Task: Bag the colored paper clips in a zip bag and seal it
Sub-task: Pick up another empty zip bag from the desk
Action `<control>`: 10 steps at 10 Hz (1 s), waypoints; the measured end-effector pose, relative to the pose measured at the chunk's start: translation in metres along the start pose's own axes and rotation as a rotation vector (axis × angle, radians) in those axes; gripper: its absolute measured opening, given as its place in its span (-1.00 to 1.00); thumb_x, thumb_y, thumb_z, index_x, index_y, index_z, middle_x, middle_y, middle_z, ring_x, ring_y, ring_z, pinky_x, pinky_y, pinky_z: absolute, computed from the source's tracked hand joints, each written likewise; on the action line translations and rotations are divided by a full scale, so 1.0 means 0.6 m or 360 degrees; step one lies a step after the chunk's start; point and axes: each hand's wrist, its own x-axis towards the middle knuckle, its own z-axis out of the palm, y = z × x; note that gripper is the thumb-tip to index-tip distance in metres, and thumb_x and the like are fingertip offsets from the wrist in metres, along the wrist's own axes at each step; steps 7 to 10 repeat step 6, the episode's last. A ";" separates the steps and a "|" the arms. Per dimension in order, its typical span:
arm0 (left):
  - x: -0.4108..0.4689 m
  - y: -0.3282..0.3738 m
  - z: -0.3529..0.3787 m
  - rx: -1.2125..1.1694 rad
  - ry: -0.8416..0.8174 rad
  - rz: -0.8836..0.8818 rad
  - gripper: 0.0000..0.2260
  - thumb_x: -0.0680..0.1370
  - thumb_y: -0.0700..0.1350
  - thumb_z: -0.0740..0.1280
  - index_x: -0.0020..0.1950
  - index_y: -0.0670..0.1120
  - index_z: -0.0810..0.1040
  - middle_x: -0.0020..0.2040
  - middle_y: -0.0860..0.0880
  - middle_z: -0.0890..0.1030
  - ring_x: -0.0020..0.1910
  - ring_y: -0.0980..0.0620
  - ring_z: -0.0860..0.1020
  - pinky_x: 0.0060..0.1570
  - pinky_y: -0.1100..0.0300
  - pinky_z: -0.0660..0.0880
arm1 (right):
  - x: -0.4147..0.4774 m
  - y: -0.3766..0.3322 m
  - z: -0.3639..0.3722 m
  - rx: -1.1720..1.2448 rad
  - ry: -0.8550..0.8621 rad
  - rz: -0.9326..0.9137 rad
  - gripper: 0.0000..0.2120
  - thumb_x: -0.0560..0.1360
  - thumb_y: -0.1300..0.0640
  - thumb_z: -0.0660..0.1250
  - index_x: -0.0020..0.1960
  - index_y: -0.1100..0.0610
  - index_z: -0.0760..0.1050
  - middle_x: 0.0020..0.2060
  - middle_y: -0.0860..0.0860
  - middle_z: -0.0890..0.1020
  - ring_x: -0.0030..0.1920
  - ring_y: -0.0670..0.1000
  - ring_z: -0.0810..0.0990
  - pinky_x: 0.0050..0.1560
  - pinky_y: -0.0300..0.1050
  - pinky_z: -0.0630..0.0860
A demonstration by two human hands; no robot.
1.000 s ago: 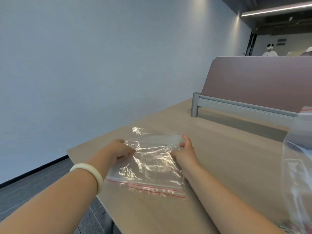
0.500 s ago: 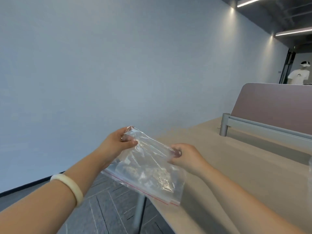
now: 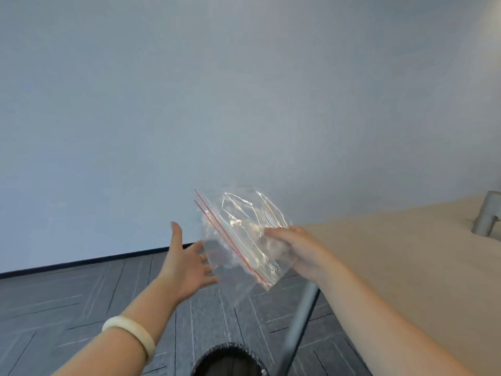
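A clear zip bag (image 3: 244,234) with red seal lines hangs in the air, left of the table's corner and above the floor. My right hand (image 3: 295,245) pinches its right side. The red-lined edge points to the lower left. My left hand (image 3: 187,261) is spread wide just left of the bag, fingers apart, perhaps brushing its lower edge. No paper clips show in the view; the bag's contents are too blurred to tell.
The light wooden table (image 3: 406,267) fills the right side, with a grey metal post (image 3: 486,213) at its far end and a table leg (image 3: 301,316) below. A black waste bin (image 3: 230,359) stands on the grey floor beneath my hands. A pale wall is behind.
The bag has been lifted off the table and swung left over the floor. My left hand has let go of it and spread out; my right hand still holds it. The view has turned left.
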 end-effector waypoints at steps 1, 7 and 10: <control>-0.002 -0.045 -0.020 -0.0133 -0.0271 -0.0120 -0.07 0.28 0.54 -0.04 0.34 -0.10 0.44 0.32 -0.22 0.52 0.29 -0.30 0.47 0.30 -0.30 0.30 | 0.035 0.071 0.027 -0.0067 0.0099 0.0174 -0.83 0.40 0.14 0.40 -0.07 0.19 0.51 -0.17 0.07 0.62 -0.24 0.00 0.60 -0.12 -0.15 0.51; 0.096 -0.293 -0.213 0.0706 0.0760 -0.0446 -0.42 0.42 -0.46 0.32 0.39 -0.19 0.24 -0.16 -0.11 0.51 -0.17 -0.18 0.56 -0.09 -0.13 0.54 | 0.086 0.441 0.003 -0.0460 0.0171 0.1228 -0.68 0.32 -0.08 0.48 -0.10 0.12 0.52 -0.18 0.03 0.58 -0.25 0.01 0.53 -0.33 -0.19 0.45; 0.096 -0.293 -0.213 0.0706 0.0760 -0.0446 -0.42 0.42 -0.46 0.32 0.39 -0.19 0.24 -0.16 -0.11 0.51 -0.17 -0.18 0.56 -0.09 -0.13 0.54 | 0.086 0.441 0.003 -0.0460 0.0171 0.1228 -0.68 0.32 -0.08 0.48 -0.10 0.12 0.52 -0.18 0.03 0.58 -0.25 0.01 0.53 -0.33 -0.19 0.45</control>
